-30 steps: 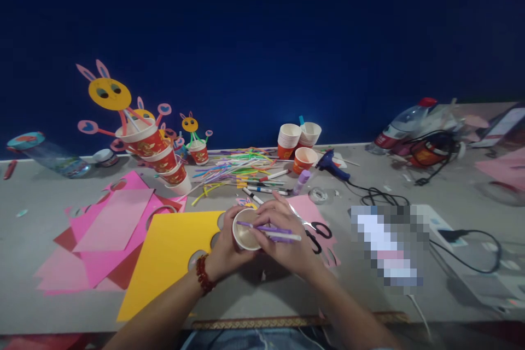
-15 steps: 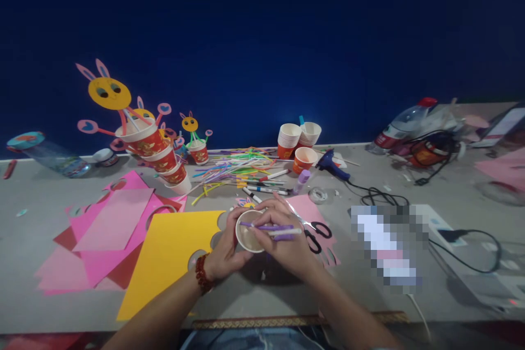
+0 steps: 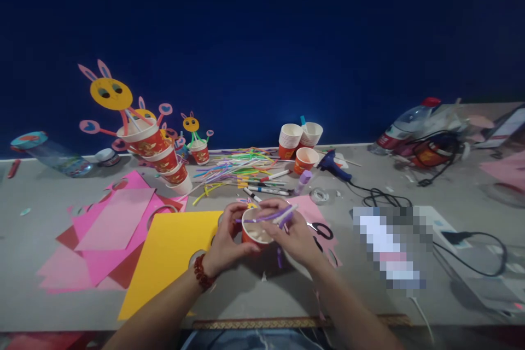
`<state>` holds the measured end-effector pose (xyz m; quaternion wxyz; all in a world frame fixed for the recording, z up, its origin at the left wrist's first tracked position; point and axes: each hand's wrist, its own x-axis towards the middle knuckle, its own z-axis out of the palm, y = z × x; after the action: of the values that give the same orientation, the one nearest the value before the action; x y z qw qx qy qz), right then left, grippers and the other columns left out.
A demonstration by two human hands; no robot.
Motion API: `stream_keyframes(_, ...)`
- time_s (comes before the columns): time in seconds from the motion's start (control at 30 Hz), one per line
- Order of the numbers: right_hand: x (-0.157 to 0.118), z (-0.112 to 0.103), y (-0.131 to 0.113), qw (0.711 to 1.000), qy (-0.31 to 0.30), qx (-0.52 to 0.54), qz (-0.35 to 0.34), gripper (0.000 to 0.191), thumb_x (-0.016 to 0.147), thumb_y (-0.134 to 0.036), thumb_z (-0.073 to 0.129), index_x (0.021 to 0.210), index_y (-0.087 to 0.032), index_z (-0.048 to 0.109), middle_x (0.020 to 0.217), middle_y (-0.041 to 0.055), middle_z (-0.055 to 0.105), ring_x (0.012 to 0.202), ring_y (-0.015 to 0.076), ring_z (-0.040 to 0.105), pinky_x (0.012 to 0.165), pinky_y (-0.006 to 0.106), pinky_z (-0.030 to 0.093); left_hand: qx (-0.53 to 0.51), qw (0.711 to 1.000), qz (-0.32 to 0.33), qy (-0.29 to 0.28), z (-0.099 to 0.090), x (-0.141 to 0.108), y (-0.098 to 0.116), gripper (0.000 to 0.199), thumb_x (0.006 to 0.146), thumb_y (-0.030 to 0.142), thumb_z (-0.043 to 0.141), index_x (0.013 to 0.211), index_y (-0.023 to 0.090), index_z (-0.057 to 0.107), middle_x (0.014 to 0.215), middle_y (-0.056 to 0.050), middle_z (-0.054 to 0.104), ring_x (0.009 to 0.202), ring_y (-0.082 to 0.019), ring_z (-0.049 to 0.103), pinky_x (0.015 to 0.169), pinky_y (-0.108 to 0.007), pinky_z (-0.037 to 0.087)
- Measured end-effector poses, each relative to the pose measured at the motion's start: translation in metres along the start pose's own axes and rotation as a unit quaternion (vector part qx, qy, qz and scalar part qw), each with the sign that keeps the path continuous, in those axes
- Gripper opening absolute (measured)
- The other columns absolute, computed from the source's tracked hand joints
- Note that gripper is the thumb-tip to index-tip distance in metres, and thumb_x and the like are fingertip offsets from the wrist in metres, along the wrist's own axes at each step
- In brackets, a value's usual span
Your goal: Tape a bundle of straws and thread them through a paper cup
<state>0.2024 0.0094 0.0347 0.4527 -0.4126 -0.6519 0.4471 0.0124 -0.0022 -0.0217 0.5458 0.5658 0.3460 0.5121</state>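
Observation:
A red paper cup (image 3: 257, 236) with a white inside is tilted in front of me, its mouth facing me. My left hand (image 3: 230, 238), a beaded bracelet on the wrist, is wrapped round the cup's left side. Several thin purple and white straws (image 3: 283, 215) are gripped in my right hand (image 3: 296, 236), and one purple straw reaches across the cup's mouth. The right fingers also touch the cup's far rim. Black-handled scissors (image 3: 321, 231) lie just right of my right hand, partly covered by it.
Pink sheets (image 3: 117, 219) and a yellow sheet (image 3: 164, 262) lie left. Behind are loose coloured straws (image 3: 241, 167), markers (image 3: 268, 190), a glue stick (image 3: 304, 179) and stacked cups (image 3: 290, 139). A blue glue gun (image 3: 334, 165) trails its cord right. Rabbit-faced cup figures (image 3: 143, 142) stand back left.
The cup has shifted slightly right and tipped, showing more of its red outside. My right hand has moved a little right, and the straws now slant upward to the right.

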Motion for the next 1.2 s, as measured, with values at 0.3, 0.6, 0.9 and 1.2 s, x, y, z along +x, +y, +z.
stream_keyframes(0.3, 0.004, 0.0, 0.003, 1.0, 0.007, 0.006, -0.004, 0.017, 0.078, -0.036, 0.075, 0.08, -0.02, 0.07, 0.091, 0.0064, 0.071, 0.09, 0.0252, 0.065, 0.086, 0.04, 0.051, 0.033, 0.999, -0.023, -0.002, -0.001, -0.001, 0.002, 0.085, 0.05, 0.047, 0.094, 0.119, 0.025, 0.05, 0.119, -0.009, 0.059, 0.111, -0.03, 0.06, 0.095, -0.041, 0.049)
stream_keyframes(0.6, 0.004, -0.004, 0.004, 0.998, -0.038, 0.04, 0.039, 0.024, 0.081, -0.041, 0.072, 0.091, -0.02, 0.072, 0.096, 0.0072, 0.072, 0.094, 0.025, 0.066, 0.088, 0.04, 0.051, -0.013, 1.0, 0.008, 0.013, 0.004, -0.002, -0.005, 0.085, 0.055, 0.056, 0.089, 0.125, 0.026, 0.051, 0.125, -0.009, 0.058, 0.117, -0.031, 0.057, 0.1, -0.044, 0.045)
stream_keyframes(0.9, 0.006, -0.036, 0.006, 0.986, -0.163, 0.015, 0.036, 0.027, 0.079, -0.04, 0.076, 0.089, -0.017, 0.065, 0.087, 0.0028, 0.065, 0.072, 0.0141, 0.059, 0.067, 0.026, 0.051, 0.037, 0.998, 0.049, 0.023, -0.01, -0.007, -0.009, 0.079, 0.079, 0.062, 0.066, 0.144, 0.024, 0.041, 0.148, -0.014, 0.042, 0.132, -0.037, 0.045, 0.109, -0.054, 0.036)
stream_keyframes(1.2, 0.004, -0.038, 0.014, 0.961, -0.193, 0.135, 0.147, 0.03, 0.076, -0.043, 0.078, 0.077, -0.018, 0.062, 0.059, -0.0045, 0.058, 0.045, 0.0094, 0.053, 0.042, 0.02, 0.041, 0.052, 0.997, 0.057, 0.026, -0.009, -0.005, -0.007, 0.055, 0.083, 0.056, 0.062, 0.129, 0.025, 0.054, 0.132, -0.011, 0.054, 0.121, -0.033, 0.053, 0.104, -0.051, 0.042)
